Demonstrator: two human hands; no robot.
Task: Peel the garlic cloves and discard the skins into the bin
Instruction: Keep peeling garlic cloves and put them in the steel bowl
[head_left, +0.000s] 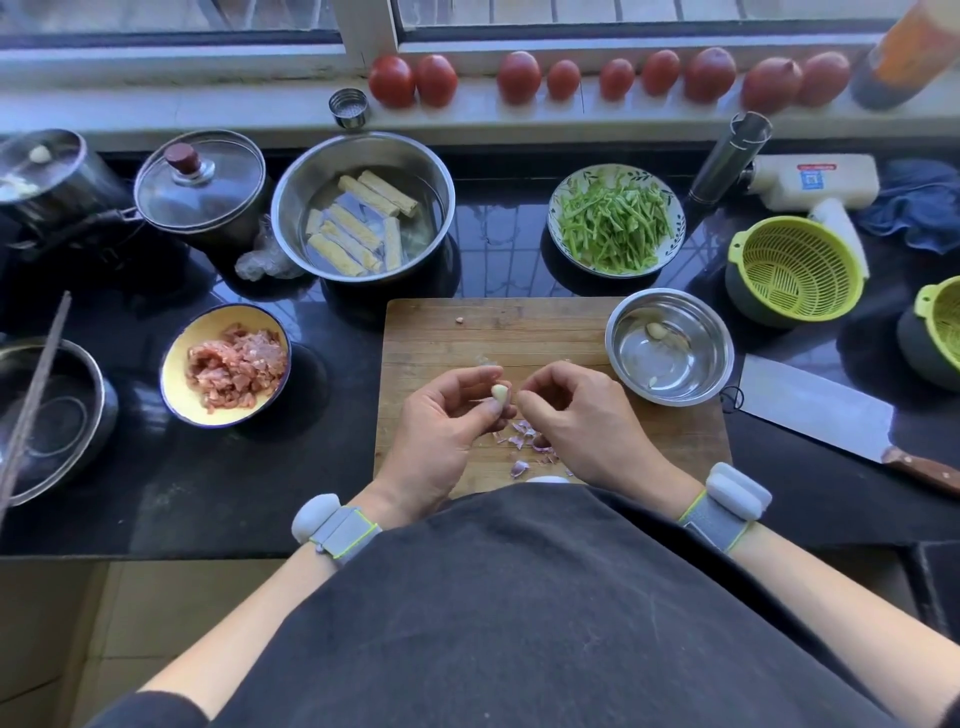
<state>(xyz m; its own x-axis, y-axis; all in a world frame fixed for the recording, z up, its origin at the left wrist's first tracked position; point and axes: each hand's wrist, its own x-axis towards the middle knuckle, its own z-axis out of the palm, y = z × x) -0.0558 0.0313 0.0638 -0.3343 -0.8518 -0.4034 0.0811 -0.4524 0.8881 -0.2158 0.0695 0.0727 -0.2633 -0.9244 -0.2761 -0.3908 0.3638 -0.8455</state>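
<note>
Over the wooden cutting board (441, 332), my left hand (447, 421) pinches a pale garlic clove (500, 393) between thumb and fingers. My right hand (576, 415) is right beside it, fingers curled, fingertips at the clove's right side. Purple-white garlic skins (524, 441) lie scattered on the board beneath the hands. A small steel bowl (706, 384) at the board's right corner holds peeled cloves (655, 330). No bin is in view.
A cleaver (815, 415) lies right of the board. A yellow bowl of minced meat (228, 364) sits left. Behind are a steel bowl of tofu rolls (363, 218), a plate of green strips (615, 221), pots, green colanders (795, 265) and tomatoes on the sill.
</note>
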